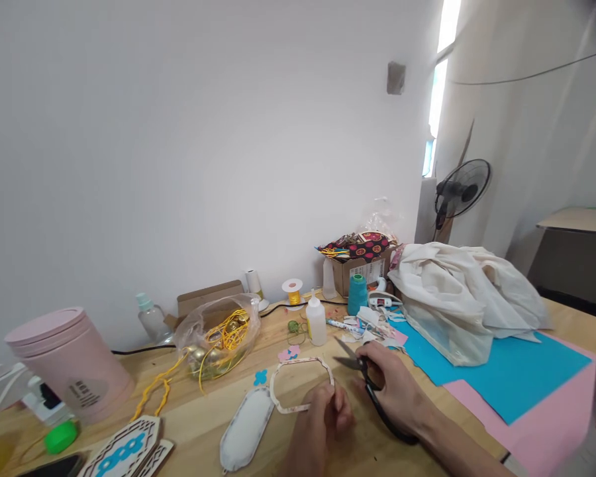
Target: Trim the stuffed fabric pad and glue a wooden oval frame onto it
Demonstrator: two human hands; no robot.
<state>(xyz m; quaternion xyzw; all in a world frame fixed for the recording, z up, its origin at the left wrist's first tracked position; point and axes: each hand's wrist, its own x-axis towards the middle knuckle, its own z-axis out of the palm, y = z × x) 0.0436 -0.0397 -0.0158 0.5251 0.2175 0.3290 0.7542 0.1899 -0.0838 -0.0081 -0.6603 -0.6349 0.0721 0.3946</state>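
Observation:
My right hand point(395, 391) is wrapped round the black handles of a pair of scissors point(378, 397). Their blades are parted and point left, toward a thin off-white frame point(273, 381) with an open middle. Closed fingers of my left hand point(325, 412) grip the lower right of this frame and hide that corner. Left of the frame, a padded white oblong piece point(247, 427) with a greyish edge lies on the table. Just beyond it are a small blue cut-out shape point(261, 377) and pink cut-outs point(289, 354).
Behind the hands stand a squeeze bottle point(316, 321) and a teal thread cone point(357, 295). Blue sheets point(516, 377) and a white cloth bundle point(442, 291) lie right. To the left are a bag of yellow cords point(228, 334), a pink canister point(72, 364) and patterned panels point(124, 450).

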